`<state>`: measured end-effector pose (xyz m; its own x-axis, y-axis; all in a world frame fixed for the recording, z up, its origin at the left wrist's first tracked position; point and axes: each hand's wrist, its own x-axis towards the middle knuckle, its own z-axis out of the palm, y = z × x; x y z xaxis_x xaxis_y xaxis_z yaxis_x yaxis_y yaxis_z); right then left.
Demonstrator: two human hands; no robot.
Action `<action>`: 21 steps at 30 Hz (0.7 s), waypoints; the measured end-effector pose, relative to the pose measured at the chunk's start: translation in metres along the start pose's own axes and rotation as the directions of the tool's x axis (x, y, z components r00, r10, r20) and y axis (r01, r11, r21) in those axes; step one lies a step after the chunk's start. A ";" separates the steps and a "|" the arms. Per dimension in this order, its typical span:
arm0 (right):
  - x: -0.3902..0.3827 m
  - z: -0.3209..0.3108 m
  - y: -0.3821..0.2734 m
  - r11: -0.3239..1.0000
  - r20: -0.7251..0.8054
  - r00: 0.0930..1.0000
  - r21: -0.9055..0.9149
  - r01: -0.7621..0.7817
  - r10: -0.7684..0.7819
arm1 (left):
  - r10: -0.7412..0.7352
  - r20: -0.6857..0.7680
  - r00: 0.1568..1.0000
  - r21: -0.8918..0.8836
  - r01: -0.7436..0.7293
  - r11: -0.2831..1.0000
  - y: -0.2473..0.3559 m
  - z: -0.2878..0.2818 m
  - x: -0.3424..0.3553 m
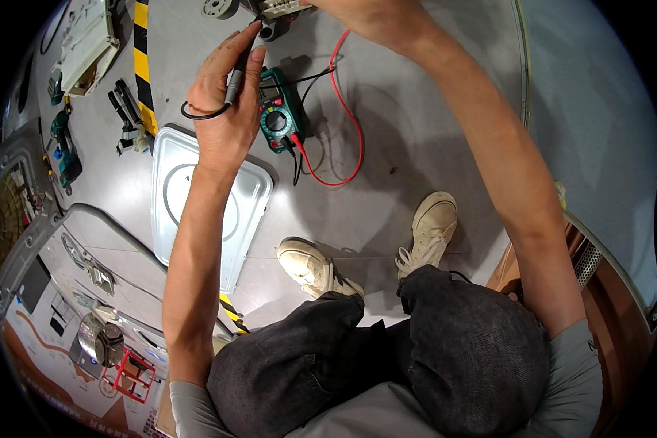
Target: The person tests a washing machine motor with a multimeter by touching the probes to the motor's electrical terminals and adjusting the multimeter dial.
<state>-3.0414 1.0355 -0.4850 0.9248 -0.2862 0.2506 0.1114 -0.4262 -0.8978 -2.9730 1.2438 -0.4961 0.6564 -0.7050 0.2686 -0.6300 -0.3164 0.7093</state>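
My left hand [226,102] is closed around a black multimeter probe [236,77], its tip pointing up at a part with a pale strip [283,9] at the top edge. The probe's black lead loops round by the wrist. At the top, my right hand [376,22] reaches over beside that part; its fingers are cut off by the picture's edge. A red test lead [358,139] runs up to the right hand and passes out of sight there. Between the arms lies a green and black multimeter [277,117] on the floor, red and black leads plugged into its lower end.
A white metal panel [252,212] lies under my left forearm. Farther left are yellow-black floor tape [142,66], a white housing [89,47], black-and-grey parts [128,117] and a green power tool [67,157]. My shoes [434,223] stand below the meter. A grey disc [219,7] sits at the top.
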 end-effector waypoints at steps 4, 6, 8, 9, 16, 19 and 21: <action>0.001 0.001 0.007 0.996 -0.023 0.997 -0.064 0.068 -0.070 | -0.017 0.005 1.000 0.009 0.016 1.000 0.002 0.000 0.001; 0.002 0.003 0.010 0.995 -0.014 0.998 -0.079 0.068 -0.069 | -0.017 0.007 1.000 0.008 0.017 1.000 0.002 -0.001 0.001; 0.003 0.004 0.014 0.988 -0.010 0.994 -0.106 0.110 -0.111 | -0.011 0.006 1.000 0.014 0.011 1.000 0.001 -0.001 0.001; 0.003 0.004 0.016 0.980 -0.010 0.988 -0.126 0.152 -0.154 | -0.006 0.005 1.000 0.021 0.006 1.000 0.000 -0.001 0.001; 0.004 0.002 0.021 0.932 0.032 0.962 -0.242 0.270 -0.271 | -0.008 0.004 1.000 0.012 0.008 1.000 0.000 -0.001 0.000; 0.004 0.003 0.015 0.980 0.008 0.989 -0.132 0.149 -0.149 | -0.010 0.008 1.000 0.009 0.010 1.000 -0.001 -0.001 0.000; 0.004 0.003 0.014 0.985 0.004 0.991 -0.111 0.136 -0.136 | -0.010 0.007 1.000 0.012 0.010 1.000 -0.002 -0.001 0.000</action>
<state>-3.0356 1.0308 -0.4978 0.9025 -0.2220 0.3690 0.1949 -0.5534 -0.8098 -2.9715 1.2451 -0.4968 0.6595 -0.7064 0.2571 -0.6288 -0.3310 0.7036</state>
